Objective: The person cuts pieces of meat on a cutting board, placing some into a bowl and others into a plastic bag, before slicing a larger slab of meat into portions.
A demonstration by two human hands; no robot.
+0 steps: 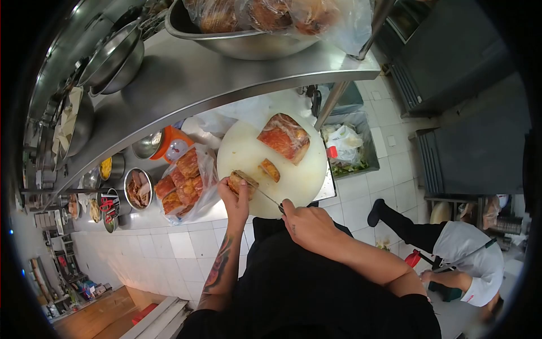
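Note:
On a round white cutting board (237, 147), my left hand (236, 195) grips a small chunk of browned meat (244, 182) near the board's left edge. My right hand (307, 226) is closed round the handle of a knife (269, 198), whose blade points left and meets the chunk. A cut piece of meat (270, 169) lies just beyond the blade. Farther back on the board rests a large reddish-brown block of meat (285, 138) under clear plastic. Left of the board, a clear plastic bag (183, 183) holds several more browned pieces.
Above the board runs a metal shelf (220, 90) with a large metal pan (248, 45) of bagged meat. A metal bowl (138, 188) of meat strips stands left. Behind to the right is a waste bin (370, 150). A person in white (471, 254) bends over at the lower right.

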